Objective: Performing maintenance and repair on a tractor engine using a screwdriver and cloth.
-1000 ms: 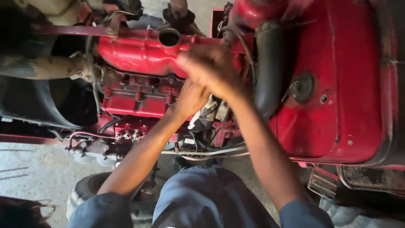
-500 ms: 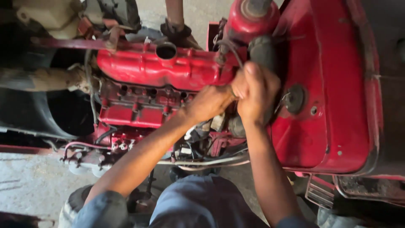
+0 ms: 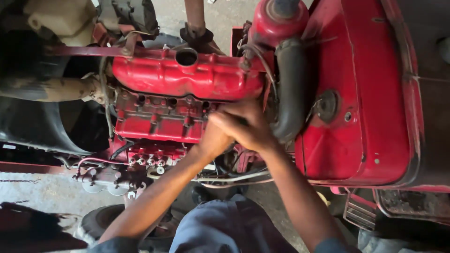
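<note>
1. Engine block (image 3: 164, 119), red, sits at the centre of the scene; both hands meet at its right end, just left of the black hose (image 3: 290, 93).
2. Right hand (image 3: 251, 126) lies over the left hand (image 3: 218, 138); its fingers (image 3: 229, 117) are curled together, but what they pinch is hidden.
3. Left-hand fingers are covered, so I cannot tell their state.
4. A second ago the hands were higher, by the valve cover (image 3: 187, 77); now they have dropped lower, against the block's side, so work has moved down there.
5. Near the hands run pale wires (image 3: 234, 178); left lies the injection pump (image 3: 150, 157).
6. Right stands the red fuel tank (image 3: 365, 93); a concrete floor (image 3: 37, 192) shows near left.
</note>
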